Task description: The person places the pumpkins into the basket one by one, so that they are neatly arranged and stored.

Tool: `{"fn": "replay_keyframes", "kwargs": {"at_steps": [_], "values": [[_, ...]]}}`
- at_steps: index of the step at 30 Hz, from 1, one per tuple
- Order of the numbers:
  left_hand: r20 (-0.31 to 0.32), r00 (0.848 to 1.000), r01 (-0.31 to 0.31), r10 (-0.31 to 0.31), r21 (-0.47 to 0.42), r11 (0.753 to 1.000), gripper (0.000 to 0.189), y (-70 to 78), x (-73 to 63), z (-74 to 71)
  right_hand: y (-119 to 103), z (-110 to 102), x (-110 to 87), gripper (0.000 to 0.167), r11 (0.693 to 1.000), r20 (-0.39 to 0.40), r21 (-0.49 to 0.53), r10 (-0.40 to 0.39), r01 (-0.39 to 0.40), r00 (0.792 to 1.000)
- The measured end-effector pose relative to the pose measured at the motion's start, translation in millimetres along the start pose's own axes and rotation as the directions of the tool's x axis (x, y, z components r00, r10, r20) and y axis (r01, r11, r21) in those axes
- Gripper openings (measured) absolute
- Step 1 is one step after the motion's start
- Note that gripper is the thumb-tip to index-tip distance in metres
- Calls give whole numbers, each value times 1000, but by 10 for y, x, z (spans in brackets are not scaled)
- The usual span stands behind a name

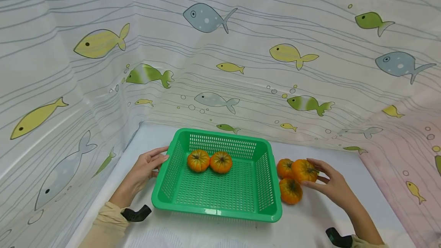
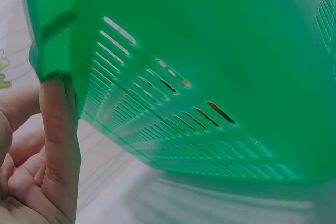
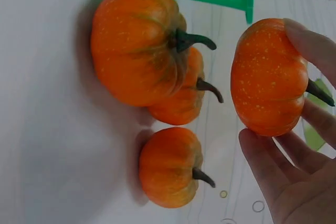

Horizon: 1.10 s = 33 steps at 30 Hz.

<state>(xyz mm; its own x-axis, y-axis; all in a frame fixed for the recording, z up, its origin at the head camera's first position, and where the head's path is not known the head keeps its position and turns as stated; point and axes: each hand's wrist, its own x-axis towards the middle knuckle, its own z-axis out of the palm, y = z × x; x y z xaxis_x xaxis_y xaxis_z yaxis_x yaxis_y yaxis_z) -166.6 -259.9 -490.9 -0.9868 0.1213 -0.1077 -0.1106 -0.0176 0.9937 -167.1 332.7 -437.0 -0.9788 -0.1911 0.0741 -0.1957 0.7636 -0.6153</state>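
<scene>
A green plastic basket (image 1: 217,211) with slotted walls sits in front of me, holding two small orange pumpkins, a left one (image 1: 198,160) and a right one (image 1: 221,162). At its left side, my left hand (image 1: 146,169) holds the rim; up close, a fingertip (image 2: 58,103) is tucked under the lip. To the right of the basket, my right hand (image 1: 332,183) grips a pumpkin (image 3: 270,77) between thumb and fingers, raised above the table. Three more pumpkins stand beneath it in the right wrist view: a large one (image 3: 136,43), one partly behind it (image 3: 181,95) and a separate one (image 3: 170,166).
The white table (image 1: 310,221) carries the basket and pumpkins. A fish-patterned curtain (image 1: 255,79) encloses the back and sides, meeting the table just behind the basket. Black devices are strapped at the left wrist (image 1: 136,214) and right wrist (image 1: 339,237).
</scene>
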Motion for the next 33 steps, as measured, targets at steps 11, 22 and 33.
{"fn": "replay_keyframes", "kwargs": {"at_steps": [11,22,33], "values": [[5,1000,0,0,-1,1000,63,13,4,6,-180,5,89,77,998,26,19,-54,54,998],[10,1000,-8,8,-9,1000,63,1,6,2,-336,49,215,72,990,62,62,-133,129,989],[5,1000,0,0,-6,1000,63,-4,-1,-3,-588,114,407,74,982,121,97,-171,160,978]]}}
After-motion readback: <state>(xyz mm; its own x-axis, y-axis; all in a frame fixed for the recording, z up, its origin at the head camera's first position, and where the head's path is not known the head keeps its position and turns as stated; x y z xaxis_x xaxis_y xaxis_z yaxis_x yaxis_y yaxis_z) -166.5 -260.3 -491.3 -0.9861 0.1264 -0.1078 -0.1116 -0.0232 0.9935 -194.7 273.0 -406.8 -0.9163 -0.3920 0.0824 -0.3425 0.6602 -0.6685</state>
